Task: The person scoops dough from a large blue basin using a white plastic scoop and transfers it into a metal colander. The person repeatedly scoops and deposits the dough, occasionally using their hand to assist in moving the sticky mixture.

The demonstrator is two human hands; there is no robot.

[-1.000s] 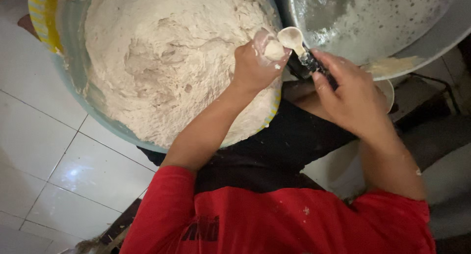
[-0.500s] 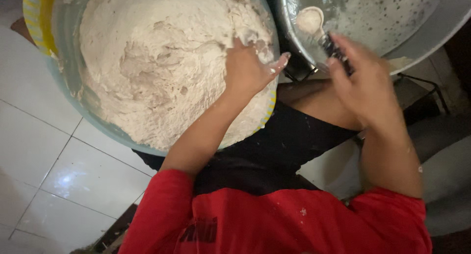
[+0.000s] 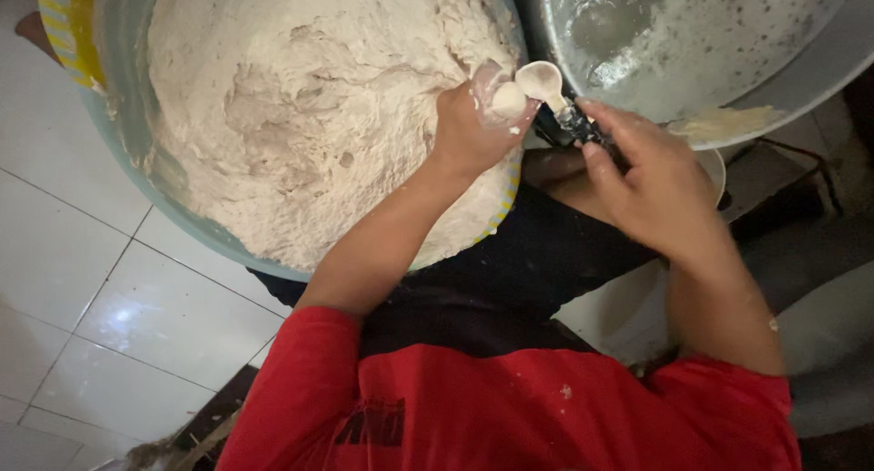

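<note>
A kitchen: dough basin [image 3: 118, 152], metal pan [image 3: 728, 43], tiled floor [image 3: 82, 316].

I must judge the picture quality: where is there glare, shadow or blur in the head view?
Head view: glare on the wet metal pan at top right and a soft reflection on the floor tiles; the right side and the lap lie in deep shadow; the dough is evenly lit and sharp; the right hand and spoon are slightly soft; the left hand is clear.

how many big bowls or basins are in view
2: a wide pale-blue plastic basin heaped with whitish dough at upper left, and a round grey metal basin, nearly empty, at upper right. Others may lie outside the picture.
</note>
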